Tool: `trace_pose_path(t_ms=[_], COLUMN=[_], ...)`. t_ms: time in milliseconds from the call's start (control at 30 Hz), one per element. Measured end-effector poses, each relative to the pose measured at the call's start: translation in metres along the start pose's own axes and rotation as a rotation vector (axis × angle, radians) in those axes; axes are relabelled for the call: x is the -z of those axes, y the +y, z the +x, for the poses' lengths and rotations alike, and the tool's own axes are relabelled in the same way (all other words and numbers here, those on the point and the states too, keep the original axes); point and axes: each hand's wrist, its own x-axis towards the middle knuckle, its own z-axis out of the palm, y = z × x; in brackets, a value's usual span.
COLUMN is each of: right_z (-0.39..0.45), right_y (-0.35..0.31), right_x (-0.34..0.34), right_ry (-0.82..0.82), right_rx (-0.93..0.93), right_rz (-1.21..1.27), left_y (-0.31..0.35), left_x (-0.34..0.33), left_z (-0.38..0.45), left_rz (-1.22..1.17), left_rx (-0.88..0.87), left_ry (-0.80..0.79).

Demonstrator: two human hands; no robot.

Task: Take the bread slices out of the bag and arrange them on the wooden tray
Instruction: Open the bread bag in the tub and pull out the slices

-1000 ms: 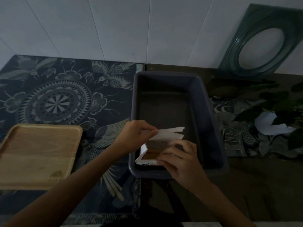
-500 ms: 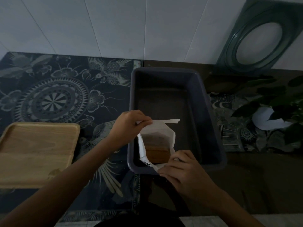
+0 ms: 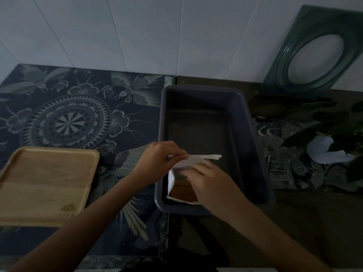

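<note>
A white bread bag [image 3: 193, 160] lies in the near left corner of a dark grey tub [image 3: 253, 154]. Brown bread slices [image 3: 182, 190] show through its open mouth. My left hand [image 3: 161, 160] pinches the bag's upper flap and holds it up. My right hand [image 3: 210, 181] reaches into the bag's mouth, its fingers over the bread; whether they grip a slice is hidden. A bare wooden tray [image 3: 45, 183] lies to the left on the patterned cloth.
The dark patterned cloth [image 3: 68, 118] covers the table's left part. A green plaque with an oval hole [image 3: 314, 52] leans on the tiled wall at the back right. Plant leaves and a white paper [image 3: 326, 152] lie at the right.
My right hand has moved from the bag's near edge up into its mouth. The left hand still holds the flap, and the bag's opening has been spread wider.
</note>
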Motion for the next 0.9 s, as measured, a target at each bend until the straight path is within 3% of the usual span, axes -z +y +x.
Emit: trace_pose_path(t_ms=[133,333,767,900], right_z=[0.045,0.054,0.05,0.049], right_y=[-0.005,-0.02,-0.011,-0.008], right_x=[-0.007,-0.03,-0.076,-0.09], right_ry=[-0.5,-0.666,-0.634,-0.646], right_rx=[-0.136,-0.233,-0.437,-0.41], right_rz=[-0.107,-0.282,-0.252,-0.313], left_y=[0.002,-0.001,-0.007,-0.01], left_x=[0.0,0.001,-0.004,-0.005], left_z=[0.002,0.005,0.016,0.019], left_rz=[0.014,0.016,0.002,-0.046], left_rx=[0.006,0.013,0.033,0.074], left_ry=[-0.015,-0.006,-0.004,0.021])
